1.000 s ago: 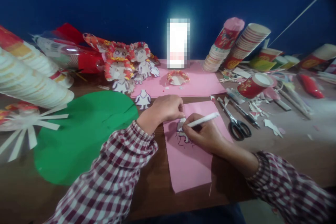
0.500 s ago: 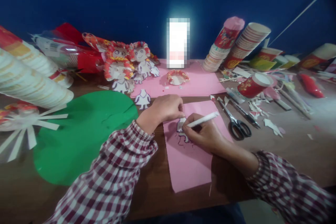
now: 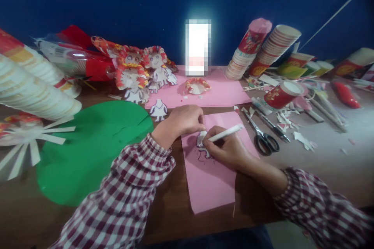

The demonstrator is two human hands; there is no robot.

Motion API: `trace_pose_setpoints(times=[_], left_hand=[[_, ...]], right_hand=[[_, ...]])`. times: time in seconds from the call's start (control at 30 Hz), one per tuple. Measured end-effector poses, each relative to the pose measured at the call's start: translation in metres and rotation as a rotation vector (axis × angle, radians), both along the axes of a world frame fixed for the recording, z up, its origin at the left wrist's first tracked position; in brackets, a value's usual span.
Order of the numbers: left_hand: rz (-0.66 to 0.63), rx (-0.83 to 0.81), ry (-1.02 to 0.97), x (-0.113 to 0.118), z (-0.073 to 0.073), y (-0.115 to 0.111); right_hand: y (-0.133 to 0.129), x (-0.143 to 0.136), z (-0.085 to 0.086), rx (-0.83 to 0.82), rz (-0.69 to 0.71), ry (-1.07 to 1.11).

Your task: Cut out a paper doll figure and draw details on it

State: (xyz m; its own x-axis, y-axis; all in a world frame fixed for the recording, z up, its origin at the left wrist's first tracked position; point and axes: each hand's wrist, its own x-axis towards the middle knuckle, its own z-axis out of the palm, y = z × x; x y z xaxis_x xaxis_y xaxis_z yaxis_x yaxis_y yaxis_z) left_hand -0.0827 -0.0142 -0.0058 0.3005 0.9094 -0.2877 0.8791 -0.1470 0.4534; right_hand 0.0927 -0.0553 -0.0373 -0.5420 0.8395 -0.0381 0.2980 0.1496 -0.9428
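A sheet of pink paper [image 3: 210, 186] lies before me with a small white paper cutout [image 3: 201, 139] of a dressed body, outlined in dark ink, on it. Dark pen lines run on the pink paper just below the cutout. My left hand [image 3: 187, 120] is closed, its fingertips at the cutout's top edge. In my right hand [image 3: 228, 148] is a white marker pen [image 3: 226, 133], gripped like a writing tool over the cutout's right side. The marker's tip and part of the cutout are hidden by my right fingers. A similar cutout [image 3: 159, 110] lies beyond my left wrist.
Scissors [image 3: 264, 140] and a pen [image 3: 276, 129] lie right of the pink sheet, among paper scraps [image 3: 304, 140]. Left is a green paper shape [image 3: 93, 155]. Paper cup stacks [image 3: 37, 85] stand left and back right. Decorated paper figures [image 3: 131, 74] sit at the back.
Both hands stay almost in place, with at most a tiny shift of the right fingers and marker over the cutout. Nothing else has visibly moved.
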Motion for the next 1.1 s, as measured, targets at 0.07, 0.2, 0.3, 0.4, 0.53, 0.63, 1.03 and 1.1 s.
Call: trace_pose_setpoints(times=[0.07,0.2,0.3,0.4,0.53,0.63,1.03,1.1], left_hand=[[0.002,0.003,0.000,0.000,-0.001,0.000],[0.003,-0.009,0.011,-0.001,-0.003,0.001],[0.011,0.000,0.011,-0.001,-0.004,0.001],[0.008,0.023,0.015,-0.001,-0.003,0.000],[0.005,0.010,0.014,-0.001,-0.001,0.000],[0.012,-0.006,0.009,-0.001,0.000,0.000],[-0.095,-0.084,-0.055,-0.008,-0.001,0.002],[-0.112,-0.085,-0.043,-0.008,-0.001,0.001]], right_hand=[[0.000,0.001,-0.001,-0.026,-0.004,0.025],[0.002,0.002,-0.001,0.006,-0.057,0.073],[0.003,0.002,0.004,0.063,-0.126,0.100],[0.003,0.002,0.010,0.085,-0.154,0.088],[0.002,0.002,0.010,0.080,-0.123,0.060],[0.002,0.003,0.005,0.019,-0.068,0.089],[0.012,0.009,0.004,-0.123,-0.215,0.302],[0.013,0.011,0.000,-0.158,-0.230,0.334]])
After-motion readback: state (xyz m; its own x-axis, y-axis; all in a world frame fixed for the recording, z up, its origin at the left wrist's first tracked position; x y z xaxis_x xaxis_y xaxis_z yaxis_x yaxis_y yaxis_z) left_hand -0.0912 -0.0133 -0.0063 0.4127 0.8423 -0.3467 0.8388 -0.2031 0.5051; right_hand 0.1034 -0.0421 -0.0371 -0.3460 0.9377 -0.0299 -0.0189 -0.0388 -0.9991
